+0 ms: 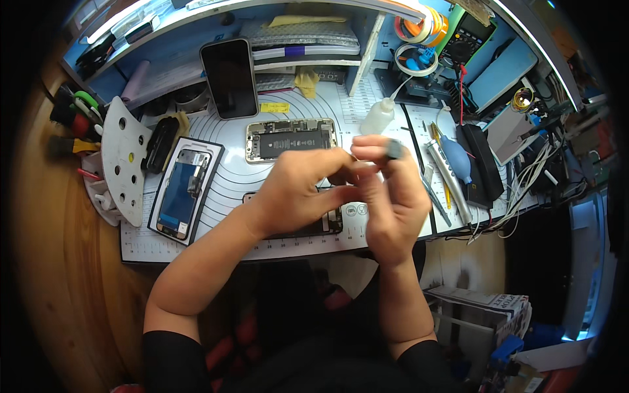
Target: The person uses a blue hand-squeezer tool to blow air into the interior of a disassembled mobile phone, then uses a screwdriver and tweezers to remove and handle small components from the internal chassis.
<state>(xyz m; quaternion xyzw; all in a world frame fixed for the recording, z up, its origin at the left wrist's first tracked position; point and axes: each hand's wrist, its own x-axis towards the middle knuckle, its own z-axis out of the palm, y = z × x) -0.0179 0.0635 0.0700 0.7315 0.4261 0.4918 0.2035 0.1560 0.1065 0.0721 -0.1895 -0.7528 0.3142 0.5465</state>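
In the head view, my forearms rise from the lower edge; my left hand [295, 187] and right hand [397, 206] meet near centre, fingers curled, fingertips close together, though I cannot tell what they pinch. An opened phone [282, 143] lies beyond my left hand, a dark phone part [332, 222] beneath it.

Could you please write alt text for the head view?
A person's left hand and right hand are close together over a white mat; anything between their fingertips is unclear. Behind them lies an opened phone, with a boxed phone part to its left and a bottle right.
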